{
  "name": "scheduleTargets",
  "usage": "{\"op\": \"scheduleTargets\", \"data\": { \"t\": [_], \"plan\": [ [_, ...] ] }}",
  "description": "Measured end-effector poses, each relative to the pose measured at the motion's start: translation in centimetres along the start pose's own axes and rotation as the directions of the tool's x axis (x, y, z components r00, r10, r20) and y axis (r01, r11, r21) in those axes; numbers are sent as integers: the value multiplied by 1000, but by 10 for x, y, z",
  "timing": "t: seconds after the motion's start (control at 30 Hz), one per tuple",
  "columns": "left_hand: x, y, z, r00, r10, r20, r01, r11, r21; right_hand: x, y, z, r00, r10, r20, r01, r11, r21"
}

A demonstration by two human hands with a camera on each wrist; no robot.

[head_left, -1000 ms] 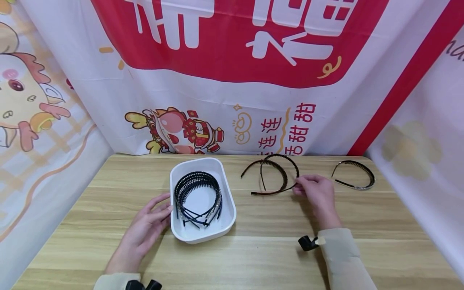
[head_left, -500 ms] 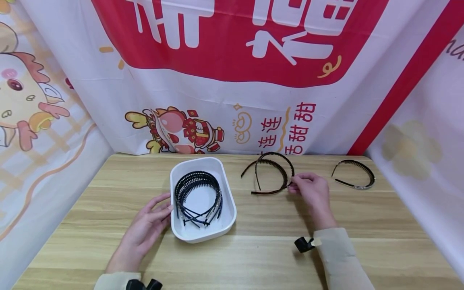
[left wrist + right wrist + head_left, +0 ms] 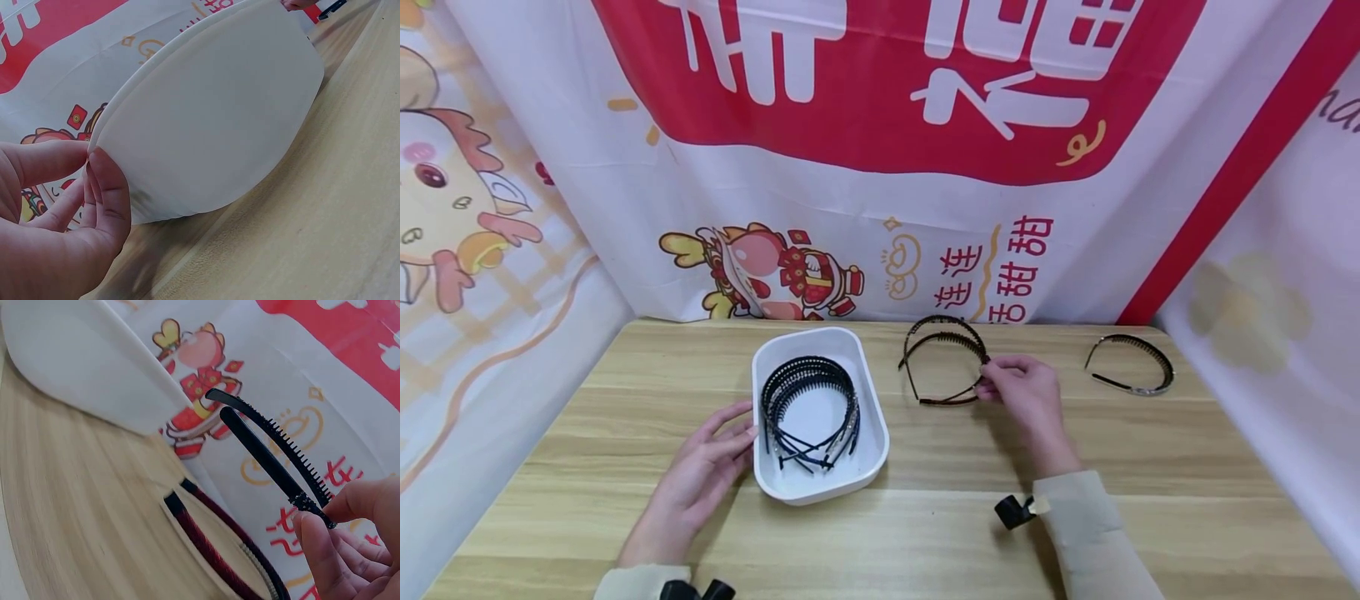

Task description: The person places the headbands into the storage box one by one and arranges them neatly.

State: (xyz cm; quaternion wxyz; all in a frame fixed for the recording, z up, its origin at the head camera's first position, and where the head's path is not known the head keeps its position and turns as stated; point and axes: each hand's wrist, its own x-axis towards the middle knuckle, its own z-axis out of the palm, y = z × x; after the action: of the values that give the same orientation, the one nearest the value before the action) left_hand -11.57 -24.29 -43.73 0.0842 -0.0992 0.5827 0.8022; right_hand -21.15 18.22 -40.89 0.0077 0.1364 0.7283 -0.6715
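Black plastic, toothed on the inner side and rough with beads near the grip: saw such a slim curved headband (image 3: pixel 265 457) raised just right of the middle of the right wrist view, pinched between thumb and fingertips of the right hand (image 3: pixel 1028 398), with almost no gap between them. In the head view, found it right of centre, crossing in sight a dark red-brown, velvety-looking curved headband (image 3: pixel 206 542) on the pale wood-grain table (image 3: pixel 925 542), but noted a gap between the two in the right wrist view. Judged a snag possible from a lower pass, because of the teeth, with dragging of the other piece as result. Judged a twist or slip possible too, because of holding at one side only.

At left of centre, saw a white, round-cornered plastic tub (image 3: pixel 811 492), with bent thumb and fingers of the left hand (image 3: pixel 703 471) at its left rim, seemingly in a light pinch. Feared tilting or sliding of the tub from a pull there. Inside, noted a stack of thin black headbands (image 3: pixel 808 364) with crossing ends, likely to tangle under any hard push. Near the table's right end, noted a black headband with silvery trim (image 3: pixel 1166 364), well apart from both hands.
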Motion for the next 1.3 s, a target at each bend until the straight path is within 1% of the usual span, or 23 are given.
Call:
{"op": "scheduleTargets", "data": {
  "t": [0.23, 0.37, 0.53, 0.63, 0.77, 0.93, 1.03, 1.17, 1.23, 1.3],
  "plan": [
    [-1, 0, -1, 1000, -6, -6, 6, 1000, 4, -4, -10, 30, 998, -37, 54, 36, 999, 6],
    [-1, -1, -2, 1000, -1, -3, 1, 1000, 2, -7, -13, 49, 996, -41, 80, 42, 999, -7],
    [-1, -2, -1, 1000, 2, 0, -2, 1000, 2, -11, -14, 72, 992, -54, 114, 59, 997, -40],
    [-1, -2, -2, 1000, -1, -2, 1, 1000, 1, -13, -17, 84, 987, -64, 148, 74, 995, -62],
    [-1, -1, -1, 1000, -4, -3, 4, 1000, -6, -18, -20, 99, 980, -73, 185, 96, 988, -120],
    [-1, 0, 0, 1000, -5, 8, 5, 1000, -15, -24, -22, 113, 972, -75, 221, 113, 979, -167],
    [-1, 0, 2, 1000, -4, 11, 4, 1000, -16, -27, -22, 119, 966, -88, 242, 140, 969, -204],
    [0, -1, 2, 1000, -6, 10, 6, 1000, -13, -30, -23, 124, 968, -118, 223, 177, 948, -265],
    [0, -1, 1, 1000, -9, 6, 9, 1000, -10, -31, -24, 126, 971, -123, 205, 179, 942, -283],
    [0, -1, 1, 1000, -11, 0, 11, 1000, -8, -33, -26, 128, 971, -123, 205, 181, 939, -291]
  ]
}}
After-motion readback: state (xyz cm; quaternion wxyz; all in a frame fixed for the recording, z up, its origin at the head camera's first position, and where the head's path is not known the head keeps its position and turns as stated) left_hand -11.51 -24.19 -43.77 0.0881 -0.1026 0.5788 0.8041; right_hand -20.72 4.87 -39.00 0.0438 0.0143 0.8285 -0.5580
